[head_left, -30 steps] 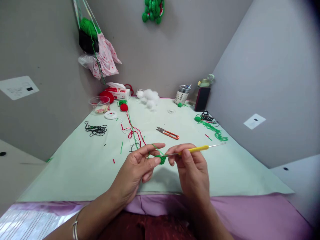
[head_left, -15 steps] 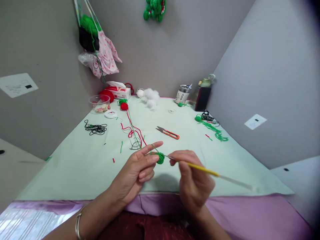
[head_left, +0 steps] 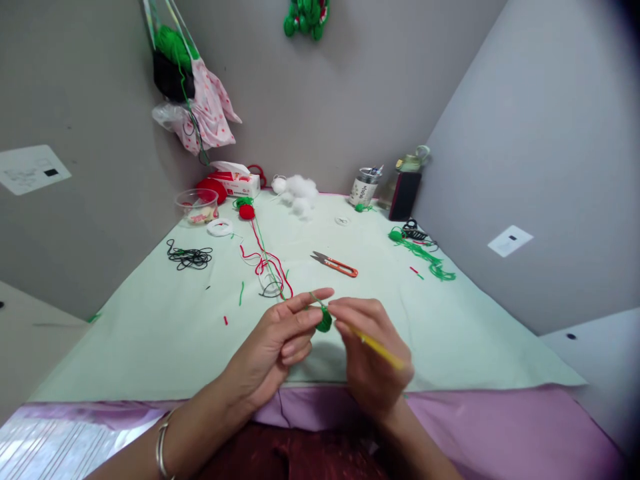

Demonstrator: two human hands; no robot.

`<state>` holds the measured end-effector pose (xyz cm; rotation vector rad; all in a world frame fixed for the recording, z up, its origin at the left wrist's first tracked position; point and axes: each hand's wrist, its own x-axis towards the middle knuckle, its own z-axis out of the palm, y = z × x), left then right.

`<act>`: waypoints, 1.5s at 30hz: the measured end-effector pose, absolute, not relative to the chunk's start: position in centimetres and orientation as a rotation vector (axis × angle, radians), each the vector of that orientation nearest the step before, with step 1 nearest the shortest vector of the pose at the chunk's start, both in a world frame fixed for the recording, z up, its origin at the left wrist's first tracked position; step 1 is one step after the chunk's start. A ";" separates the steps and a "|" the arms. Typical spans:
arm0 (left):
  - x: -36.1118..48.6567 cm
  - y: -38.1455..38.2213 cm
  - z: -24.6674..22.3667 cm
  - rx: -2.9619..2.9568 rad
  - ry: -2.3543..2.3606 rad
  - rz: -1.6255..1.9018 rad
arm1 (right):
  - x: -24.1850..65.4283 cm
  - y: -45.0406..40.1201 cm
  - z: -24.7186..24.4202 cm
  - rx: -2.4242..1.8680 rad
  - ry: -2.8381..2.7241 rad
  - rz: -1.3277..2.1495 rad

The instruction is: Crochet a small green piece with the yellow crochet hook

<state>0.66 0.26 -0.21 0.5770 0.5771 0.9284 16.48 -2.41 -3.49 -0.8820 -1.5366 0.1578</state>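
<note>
Between the thumb and fingers of my left hand is a small green crochet piece. Green yarn runs from the back of the table to this hand and passes over the raised index finger. My right hand is closed around a crochet hook with a yellow handle, slightly blurred. The hook's tip meets the top of the green piece, partly hidden by my fingertips. Both hands are close together above the table's front edge.
Orange thread snips lie beyond my hands. Black cord, a red yarn ball and a clear tub are on the left. White stuffing, a pen can, a phone and green yarn strands are farther back and right.
My right hand has moved left, closer to the green piece, and the hook has swung so its handle points more steeply down. My left hand has shifted slightly right.
</note>
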 end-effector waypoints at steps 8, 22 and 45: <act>0.7 -0.2 0.0 0.756 0.651 1.028 | 16.5 -1.7 -2.4 -0.850 -1.281 0.708; 0.2 -0.4 -0.8 1.013 0.798 1.103 | 16.6 -2.4 -2.7 -0.845 -1.410 0.488; 0.7 -0.3 0.4 0.824 0.722 1.024 | 16.2 -1.8 -2.4 -0.848 -1.263 0.625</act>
